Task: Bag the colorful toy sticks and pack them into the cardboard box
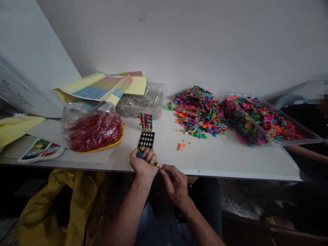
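My left hand is a fist wrapped round a small blue-green plastic toy, most of it hidden by the fingers. From the fist a thin tube with a yellow and red band sticks out to the right. My right hand pinches the tube's far end between thumb and fingers. Just beyond the left fist lies a black rack with round holes. Several similar colourful toys stand in a row at its far end. Both hands are over the table's front edge.
At left, a clear bag of dark red pieces sits in a yellow basket. Sticker sheets lie on a clear bin. A toy pile, orange scraps and a full clear tub are rightward, beside another person's arm.
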Demonstrator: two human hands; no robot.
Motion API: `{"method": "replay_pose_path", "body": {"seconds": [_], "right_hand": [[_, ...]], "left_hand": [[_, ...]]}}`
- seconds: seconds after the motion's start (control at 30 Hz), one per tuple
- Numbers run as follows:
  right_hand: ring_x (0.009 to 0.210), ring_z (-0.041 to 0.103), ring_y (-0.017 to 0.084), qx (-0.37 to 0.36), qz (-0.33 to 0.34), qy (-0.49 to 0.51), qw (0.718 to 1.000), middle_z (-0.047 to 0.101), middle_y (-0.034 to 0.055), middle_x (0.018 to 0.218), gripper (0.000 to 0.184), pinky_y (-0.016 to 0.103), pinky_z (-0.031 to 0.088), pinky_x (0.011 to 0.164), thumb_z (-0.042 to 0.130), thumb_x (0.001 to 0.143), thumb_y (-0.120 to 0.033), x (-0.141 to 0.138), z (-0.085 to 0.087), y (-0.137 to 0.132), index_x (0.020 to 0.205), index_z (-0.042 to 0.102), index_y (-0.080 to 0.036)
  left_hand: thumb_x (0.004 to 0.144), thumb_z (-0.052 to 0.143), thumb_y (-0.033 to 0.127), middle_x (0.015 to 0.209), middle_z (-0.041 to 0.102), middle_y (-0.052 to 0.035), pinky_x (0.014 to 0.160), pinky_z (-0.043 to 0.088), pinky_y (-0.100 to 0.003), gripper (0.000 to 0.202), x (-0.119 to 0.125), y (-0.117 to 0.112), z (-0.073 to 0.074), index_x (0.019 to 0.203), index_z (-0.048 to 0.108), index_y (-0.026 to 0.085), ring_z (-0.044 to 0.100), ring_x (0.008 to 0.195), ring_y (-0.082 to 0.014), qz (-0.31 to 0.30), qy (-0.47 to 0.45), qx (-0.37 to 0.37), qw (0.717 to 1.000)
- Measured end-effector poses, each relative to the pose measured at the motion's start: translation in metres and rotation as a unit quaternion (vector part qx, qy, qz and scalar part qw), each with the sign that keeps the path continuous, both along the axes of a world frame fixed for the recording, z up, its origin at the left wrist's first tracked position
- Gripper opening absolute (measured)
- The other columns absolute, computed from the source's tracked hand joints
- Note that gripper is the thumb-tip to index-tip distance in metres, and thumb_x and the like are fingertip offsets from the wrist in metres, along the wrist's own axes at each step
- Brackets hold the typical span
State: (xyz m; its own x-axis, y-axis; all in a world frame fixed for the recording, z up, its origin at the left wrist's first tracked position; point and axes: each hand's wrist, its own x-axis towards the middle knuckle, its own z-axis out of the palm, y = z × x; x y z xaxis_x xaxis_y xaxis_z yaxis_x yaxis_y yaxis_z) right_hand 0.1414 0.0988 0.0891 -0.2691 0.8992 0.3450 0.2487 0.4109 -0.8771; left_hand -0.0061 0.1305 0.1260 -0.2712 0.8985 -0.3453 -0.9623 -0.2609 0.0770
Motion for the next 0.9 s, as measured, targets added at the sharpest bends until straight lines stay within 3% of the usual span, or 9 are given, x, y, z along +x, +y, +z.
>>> {"method": "replay_pose_path", "body": {"seconds": [0.2,0.4,0.47,0.53,0.67,0.8,0.9], "right_hand": [[0.086,0.073,0.022,0.066,0.036,-0.033,0.997,0.076,0.0024,0.099,0.026,0.037,0.059,0.077,0.062,0.094,-0.022,0.004,-0.005,0.000,0.114,0.069,-0.037],[0.083,0.072,0.021,0.041,0.014,-0.014,0.999,0.076,0.0024,0.097,0.021,0.034,0.058,0.076,0.063,0.094,-0.024,-0.002,-0.020,-0.011,0.111,0.070,-0.034],[0.084,0.071,0.020,-0.006,0.028,-0.009,1.000,0.075,0.0040,0.097,0.018,0.033,0.056,0.078,0.062,0.095,-0.029,-0.002,-0.015,-0.013,0.111,0.071,-0.030],[0.087,0.070,0.020,-0.109,0.087,0.016,0.990,0.074,0.0057,0.099,0.022,0.033,0.055,0.080,0.060,0.097,-0.036,-0.001,-0.002,-0.009,0.114,0.070,-0.026],[0.081,0.065,0.017,-0.331,0.268,0.058,0.903,0.072,0.0061,0.092,0.035,0.029,0.051,0.072,0.056,0.099,-0.048,0.003,0.032,0.018,0.111,0.070,-0.018],[0.067,0.053,0.010,-0.364,0.359,0.001,0.860,0.066,0.0010,0.079,0.033,0.024,0.043,0.067,0.066,0.092,-0.048,-0.002,0.047,0.051,0.091,0.072,-0.016],[0.065,0.049,0.010,-0.322,0.363,-0.026,0.874,0.061,-0.0010,0.075,0.030,0.024,0.041,0.063,0.073,0.087,-0.046,-0.013,0.041,0.072,0.088,0.071,-0.016]], "left_hand": [[0.080,0.051,0.031,0.053,0.027,0.0080,0.036,0.016,-0.022,0.017,0.006,-0.006,0.002,0.072,0.040,0.021,0.028,0.038,-0.0081,0.015,0.056,-0.035,0.998],[0.082,0.049,0.032,0.054,0.026,0.0085,0.035,0.013,-0.021,0.018,0.008,-0.010,-0.010,0.071,0.040,0.021,0.027,0.037,-0.0072,0.009,0.049,-0.048,0.998],[0.082,0.051,0.032,0.054,0.027,0.0083,0.035,0.014,-0.021,0.019,0.004,-0.012,-0.012,0.071,0.040,0.021,0.027,0.038,-0.0073,-0.003,0.057,-0.041,0.997],[0.081,0.053,0.033,0.054,0.029,0.0079,0.034,0.017,-0.020,0.020,-0.002,-0.012,-0.010,0.070,0.042,0.020,0.029,0.038,-0.0076,-0.013,0.085,-0.024,0.996],[0.082,0.055,0.039,0.056,0.036,0.0064,0.035,0.026,-0.019,0.022,-0.012,-0.008,0.002,0.073,0.049,0.020,0.035,0.041,-0.0093,-0.068,0.174,0.028,0.982],[0.089,0.047,0.047,0.065,0.054,0.0002,0.047,0.044,-0.026,0.031,-0.019,0.001,0.008,0.083,0.059,0.018,0.052,0.052,-0.0139,-0.144,0.305,0.048,0.940],[0.097,0.039,0.052,0.098,0.069,-0.0094,0.076,0.052,-0.032,0.047,-0.033,0.007,0.001,0.107,0.066,0.016,0.065,0.086,-0.0201,-0.111,0.504,0.034,0.856]]}}
